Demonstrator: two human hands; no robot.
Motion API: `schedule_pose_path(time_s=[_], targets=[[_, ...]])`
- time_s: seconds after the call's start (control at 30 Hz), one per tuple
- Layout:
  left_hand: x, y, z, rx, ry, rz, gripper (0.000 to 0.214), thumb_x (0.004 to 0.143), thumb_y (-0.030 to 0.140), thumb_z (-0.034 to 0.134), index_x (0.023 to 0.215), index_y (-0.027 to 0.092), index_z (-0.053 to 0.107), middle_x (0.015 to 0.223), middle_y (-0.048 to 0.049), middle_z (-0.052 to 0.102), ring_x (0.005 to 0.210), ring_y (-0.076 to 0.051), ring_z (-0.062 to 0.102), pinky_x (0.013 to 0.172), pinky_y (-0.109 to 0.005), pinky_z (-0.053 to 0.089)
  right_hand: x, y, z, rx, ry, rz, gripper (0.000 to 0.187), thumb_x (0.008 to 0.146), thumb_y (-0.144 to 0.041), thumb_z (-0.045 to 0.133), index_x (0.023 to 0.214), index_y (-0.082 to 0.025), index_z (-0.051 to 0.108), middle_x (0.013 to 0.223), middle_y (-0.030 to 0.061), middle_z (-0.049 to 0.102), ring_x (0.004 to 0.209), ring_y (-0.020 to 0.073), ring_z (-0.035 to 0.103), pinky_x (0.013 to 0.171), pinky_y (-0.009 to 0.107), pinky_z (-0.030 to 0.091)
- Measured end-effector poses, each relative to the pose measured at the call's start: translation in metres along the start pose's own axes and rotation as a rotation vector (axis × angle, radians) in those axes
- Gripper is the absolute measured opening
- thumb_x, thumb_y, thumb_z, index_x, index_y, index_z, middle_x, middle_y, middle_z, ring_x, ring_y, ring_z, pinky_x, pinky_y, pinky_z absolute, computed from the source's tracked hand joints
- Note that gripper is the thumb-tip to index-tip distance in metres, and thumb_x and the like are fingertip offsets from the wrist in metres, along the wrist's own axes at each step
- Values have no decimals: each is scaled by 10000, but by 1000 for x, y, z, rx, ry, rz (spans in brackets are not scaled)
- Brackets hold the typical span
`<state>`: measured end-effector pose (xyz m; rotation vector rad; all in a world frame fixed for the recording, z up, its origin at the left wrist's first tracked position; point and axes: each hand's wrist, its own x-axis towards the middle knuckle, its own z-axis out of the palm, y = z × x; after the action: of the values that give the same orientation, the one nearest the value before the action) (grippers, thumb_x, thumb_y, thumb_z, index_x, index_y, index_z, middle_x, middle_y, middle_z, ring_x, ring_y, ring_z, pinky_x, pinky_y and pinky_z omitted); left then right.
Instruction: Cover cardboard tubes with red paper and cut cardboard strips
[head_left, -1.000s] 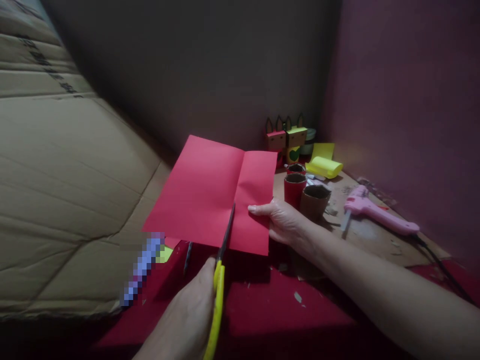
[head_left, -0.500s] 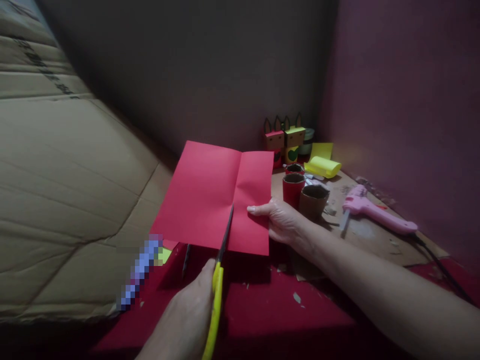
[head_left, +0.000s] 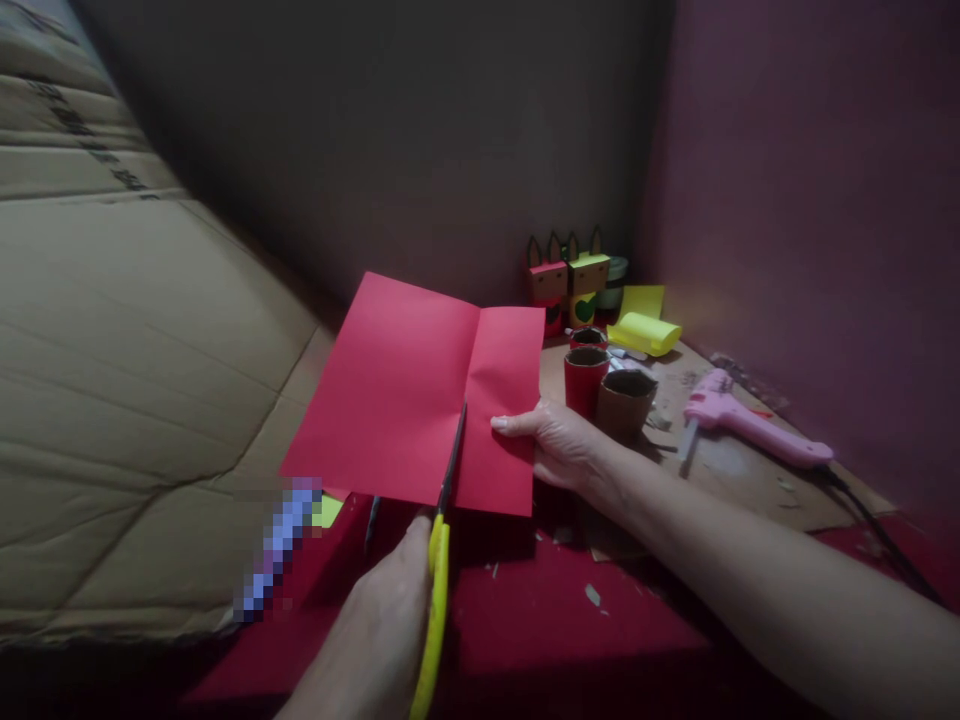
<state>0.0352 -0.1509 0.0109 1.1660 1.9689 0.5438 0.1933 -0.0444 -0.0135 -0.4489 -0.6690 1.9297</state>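
Observation:
A red paper sheet (head_left: pixel 397 390) with a crease down it is held up over the red work surface (head_left: pixel 562 630). My right hand (head_left: pixel 559 445) pinches the sheet's right edge, thumb on top. My left hand (head_left: pixel 382 620) is closed on the yellow-handled scissors (head_left: pixel 437 590). Their dark blades run into the sheet's lower edge along the crease.
A red tube (head_left: pixel 585 380) and a brown cardboard tube (head_left: pixel 625 400) stand just beyond my right hand. A pink glue gun (head_left: pixel 750 425) with its cord lies to the right. Yellow rolled paper (head_left: pixel 645 332) and paper animal figures (head_left: pixel 566 280) sit in the corner. Large cardboard (head_left: pixel 135 380) leans at left.
The sheet dipped slightly and then came back up towards me. The scissors and both hands stay almost where they were, the blades still in the lower edge.

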Motion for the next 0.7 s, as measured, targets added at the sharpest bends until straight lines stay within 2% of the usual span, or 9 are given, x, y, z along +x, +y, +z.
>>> schedule_pose_path(time_s=[0.1,0.2,0.3,0.5,0.57,0.7], targets=[[0,-3,-5,119,21,123,192,742,352,485,792,209,603,611,-49,643,644,-242,653,522,-268,479,0,-1,0,-7,-2,1,268,533,-50,692,771,-154,624,663,21,666,653,172,623,755,385,503],[4,-5,-8,294,24,234,211,761,309,455,882,229,607,596,-31,633,651,-238,664,540,-255,475,0,-1,0,-3,-9,-3,279,530,-39,687,776,-157,628,667,27,672,662,177,627,753,380,506],[6,-7,-5,306,34,188,231,789,330,444,893,205,608,615,-44,640,647,-248,665,556,-284,484,0,0,-1,4,-26,-6,284,543,-31,673,788,-171,633,683,28,677,684,187,636,766,390,501],[2,-5,6,109,25,61,364,833,452,400,777,151,596,669,-106,666,643,-249,655,578,-329,517,-1,4,-2,-35,-75,-1,277,548,-45,686,785,-173,627,716,25,676,755,207,642,788,405,502],[0,-1,6,94,9,62,350,832,448,407,777,155,590,696,-113,674,645,-244,656,580,-325,517,-1,5,-2,-28,-77,-8,271,546,-41,685,773,-175,624,732,25,677,777,210,642,797,404,500],[-4,5,0,203,-36,110,280,834,382,400,797,176,586,687,-91,672,651,-231,665,551,-288,500,0,3,-2,-12,-56,-7,273,544,-29,678,772,-169,622,746,25,683,731,196,646,790,403,504]])
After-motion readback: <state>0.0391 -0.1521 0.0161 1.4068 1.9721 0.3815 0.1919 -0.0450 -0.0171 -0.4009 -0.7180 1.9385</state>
